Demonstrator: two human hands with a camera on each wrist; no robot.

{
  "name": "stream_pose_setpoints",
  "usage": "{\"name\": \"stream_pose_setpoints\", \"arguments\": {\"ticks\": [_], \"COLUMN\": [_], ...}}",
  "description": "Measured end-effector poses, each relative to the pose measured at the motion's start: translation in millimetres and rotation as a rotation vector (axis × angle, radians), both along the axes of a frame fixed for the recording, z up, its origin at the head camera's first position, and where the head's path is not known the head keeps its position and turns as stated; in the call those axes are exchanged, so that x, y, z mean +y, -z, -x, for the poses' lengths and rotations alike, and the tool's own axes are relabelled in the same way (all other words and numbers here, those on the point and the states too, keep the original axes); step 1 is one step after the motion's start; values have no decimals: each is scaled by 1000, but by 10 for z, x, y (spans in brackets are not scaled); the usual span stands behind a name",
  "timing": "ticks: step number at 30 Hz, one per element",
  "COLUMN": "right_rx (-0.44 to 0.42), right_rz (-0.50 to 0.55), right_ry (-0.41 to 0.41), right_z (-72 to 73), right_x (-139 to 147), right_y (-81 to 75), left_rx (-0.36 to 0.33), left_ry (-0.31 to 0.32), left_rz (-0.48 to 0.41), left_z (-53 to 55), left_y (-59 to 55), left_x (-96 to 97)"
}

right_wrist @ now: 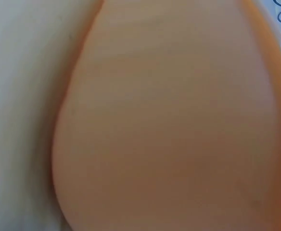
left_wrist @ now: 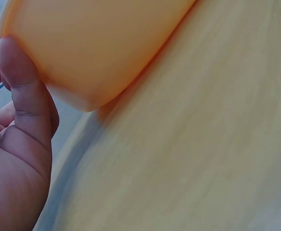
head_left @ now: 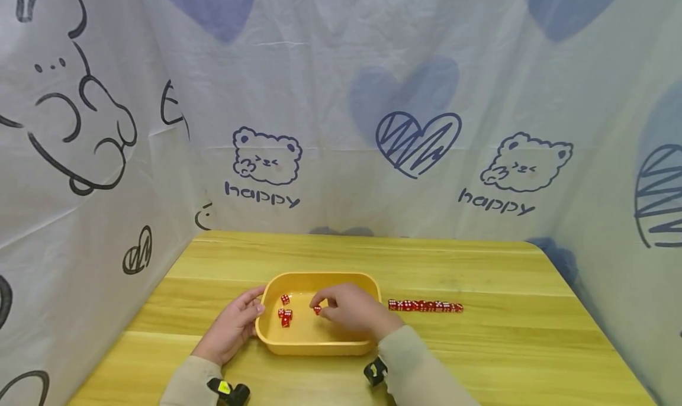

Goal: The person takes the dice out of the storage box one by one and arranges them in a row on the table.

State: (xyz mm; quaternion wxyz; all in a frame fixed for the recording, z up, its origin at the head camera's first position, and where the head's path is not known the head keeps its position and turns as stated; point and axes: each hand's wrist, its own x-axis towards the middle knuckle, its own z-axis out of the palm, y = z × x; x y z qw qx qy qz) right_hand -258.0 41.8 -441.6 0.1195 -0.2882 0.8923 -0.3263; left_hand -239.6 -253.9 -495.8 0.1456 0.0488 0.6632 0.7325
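A yellow plastic tray (head_left: pixel 319 348) stands on the table. My left hand (head_left: pixel 234 323) grips its left end, and the left wrist view shows the thumb (left_wrist: pixel 22 77) at the rim. Several red dice with white dots (head_left: pixel 286 318) lie loose in the left part of the tray. My right hand (head_left: pixel 354 311) reaches in over the right side and pinches one red die (head_left: pixel 317 310) between thumb and fingertips. In the right wrist view only the tray's blurred outer wall (right_wrist: pixel 169 120) shows; that hand is out of sight there.
Just right of the tray, several red dice stand in a straight row (head_left: pixel 425 306) on the wood-grain table (head_left: pixel 479 358). Behind and at both sides hangs a white cloth (head_left: pixel 341 205) with hearts and bear drawings. A black strap device sits on each wrist.
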Motion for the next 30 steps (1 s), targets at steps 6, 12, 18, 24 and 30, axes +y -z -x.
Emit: {"name": "stream_pose_setpoints", "arguments": {"ticks": [6, 12, 18, 24, 30], "right_rx": [36, 50, 98, 119, 93], "right_rz": [2, 20, 19, 12, 16], "right_ry": [5, 46, 87, 146, 221], "right_z": [6, -17, -11, 28, 16], "right_x": [167, 386, 641, 873, 1126], "right_y": [-63, -128, -145, -107, -90], "left_rx": [3, -3, 3, 10, 1], "left_ry": [4, 0, 2, 5, 5], "left_rz": [2, -1, 0, -1, -2], "left_z": [0, -3, 5, 18, 27], "left_y": [-5, -7, 1, 18, 37], "left_x": [-11, -7, -12, -27, -21]}}
